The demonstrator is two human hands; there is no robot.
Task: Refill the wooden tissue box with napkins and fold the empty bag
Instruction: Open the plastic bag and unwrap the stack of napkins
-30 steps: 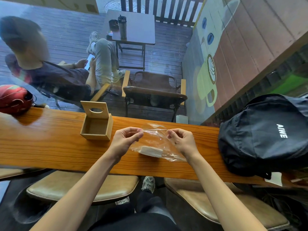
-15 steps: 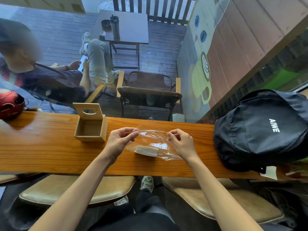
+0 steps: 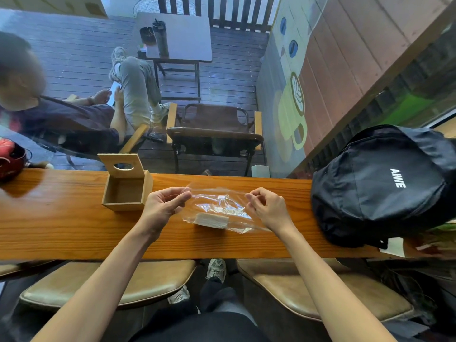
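A clear plastic bag (image 3: 219, 206) lies on the wooden counter (image 3: 61, 230) with a small white stack of napkins (image 3: 212, 220) inside near its lower edge. My left hand (image 3: 162, 208) pinches the bag's top left corner and my right hand (image 3: 267, 209) pinches its top right corner, stretching the mouth between them. The wooden tissue box (image 3: 127, 191) stands just left of my left hand, its lid with an oval hole tipped up at the back, and its inside is bare.
A black backpack (image 3: 385, 186) fills the counter's right end. A red helmet (image 3: 11, 160) sits at the far left. Padded stools (image 3: 138, 282) stand under the counter. Beyond the glass, a person sits in a chair beside an empty chair (image 3: 214, 134) and a small table.
My hands have drawn apart a little along the bag's top edge, pulling it tauter. The napkins and box stay where they were.
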